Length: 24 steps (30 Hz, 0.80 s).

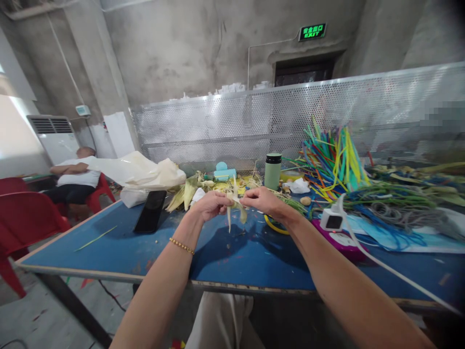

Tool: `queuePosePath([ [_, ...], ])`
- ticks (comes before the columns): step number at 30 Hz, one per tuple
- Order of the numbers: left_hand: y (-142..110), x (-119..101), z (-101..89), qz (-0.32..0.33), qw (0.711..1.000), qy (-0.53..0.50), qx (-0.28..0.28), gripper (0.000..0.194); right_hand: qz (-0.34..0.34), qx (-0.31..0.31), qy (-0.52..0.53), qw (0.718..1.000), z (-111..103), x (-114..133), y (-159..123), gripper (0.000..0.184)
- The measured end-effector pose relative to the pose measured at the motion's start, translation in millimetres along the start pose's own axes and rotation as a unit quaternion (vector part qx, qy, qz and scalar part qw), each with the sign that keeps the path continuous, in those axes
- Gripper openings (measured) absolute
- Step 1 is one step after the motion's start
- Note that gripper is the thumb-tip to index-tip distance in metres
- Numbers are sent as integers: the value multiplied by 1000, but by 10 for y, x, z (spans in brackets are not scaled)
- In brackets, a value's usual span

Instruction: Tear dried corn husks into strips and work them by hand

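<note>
Pale husk piece [243,214] is held up between the two hands, above the middle of the bench [156,259], with one narrow end pointing up and other ends hanging down; the left hand [212,204] has its fingers pinched together on it from one side, and the right hand [264,199] has its fingers closed on it from the other; a gold-coloured beaded bracelet [181,245] circles the left wrist.

Just beyond the hands lie dried husks [187,190] and loose plant scraps, with a light-blue object [225,174] among them; a green tumbler [272,172] with a black lid stands upright behind the right hand; a yellow ring [275,226] lies partly hidden under the right forearm.

To the left are a black phone [150,212], lying flat, a whitish plastic bag [154,175] behind it and a thin green strand [96,238] nearer the edge; to the right, a white charger [331,220] with a white cable [394,282] sits at a magenta device [347,248], near a heap of colourful strips [337,160] and tangled cords [392,213]; a perforated metal screen [214,123] stands behind; farther off at left, a person [78,172] sits with folded arms on a red chair [102,191].
</note>
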<state>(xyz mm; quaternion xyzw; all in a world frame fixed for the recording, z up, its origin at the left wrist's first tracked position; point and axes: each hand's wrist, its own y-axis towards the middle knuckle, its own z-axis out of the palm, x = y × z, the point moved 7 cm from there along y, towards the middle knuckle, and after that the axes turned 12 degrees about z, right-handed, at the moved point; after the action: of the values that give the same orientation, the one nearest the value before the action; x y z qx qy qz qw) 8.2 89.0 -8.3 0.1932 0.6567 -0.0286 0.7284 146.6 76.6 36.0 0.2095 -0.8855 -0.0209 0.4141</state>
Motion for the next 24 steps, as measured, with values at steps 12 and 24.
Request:
queuePosePath([
  [12, -74, -14, 137, 3, 994, 75, 85, 21, -27, 5, -76, 997, 5, 30, -22, 36],
  [24, -66, -12, 139, 11, 992, 94, 81, 17, -38, 14, -78, 996, 64, -2, -6, 44],
])
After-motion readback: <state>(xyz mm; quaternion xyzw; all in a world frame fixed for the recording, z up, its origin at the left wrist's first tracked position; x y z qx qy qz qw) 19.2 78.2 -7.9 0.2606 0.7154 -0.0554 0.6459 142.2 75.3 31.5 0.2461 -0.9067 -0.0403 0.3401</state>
